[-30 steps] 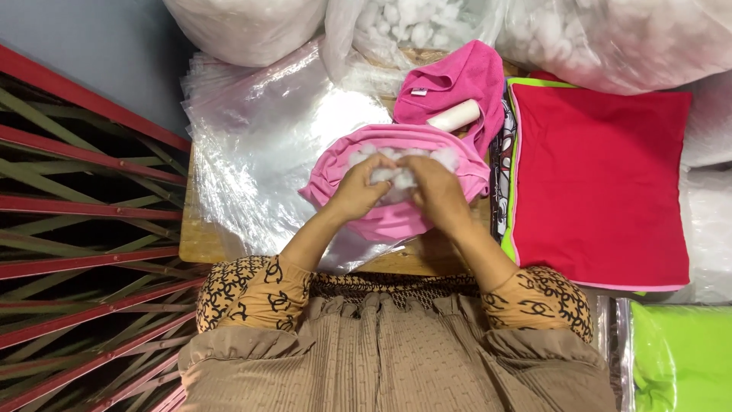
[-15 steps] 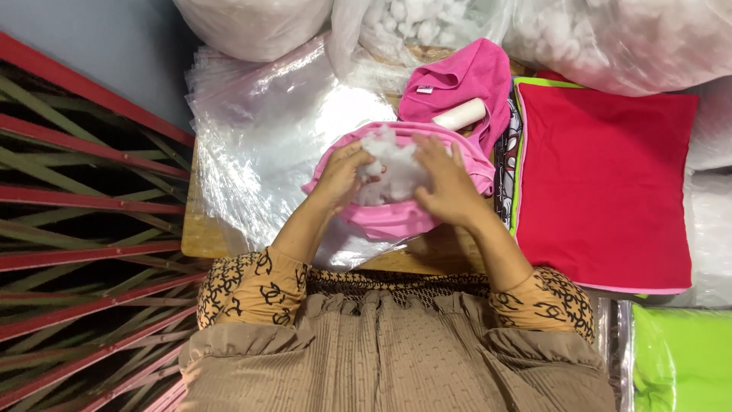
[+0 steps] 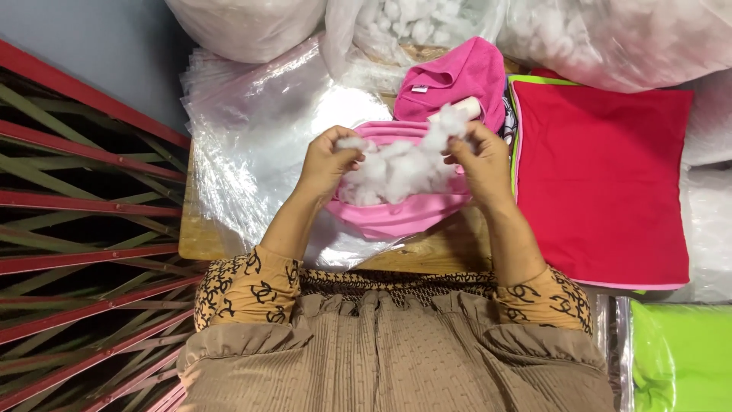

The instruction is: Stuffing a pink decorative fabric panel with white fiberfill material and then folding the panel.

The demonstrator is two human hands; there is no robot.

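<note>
A clump of white stuffing fibre stretches between my two hands above a pink fabric cover that lies on the wooden table. My left hand pinches the clump's left end. At the right end my right hand grips a tuft, held slightly higher. Both hands are just above the open mouth of the pink cover.
A darker pink cloth with a white roll lies behind. A red cushion cover is at right, clear plastic bags at left, sacks of white stuffing at the back. A green piece sits at lower right, a red metal frame at left.
My hands were together pressing into the pink cover; now they have lifted and moved apart, pulling the white stuffing out wide between them.
</note>
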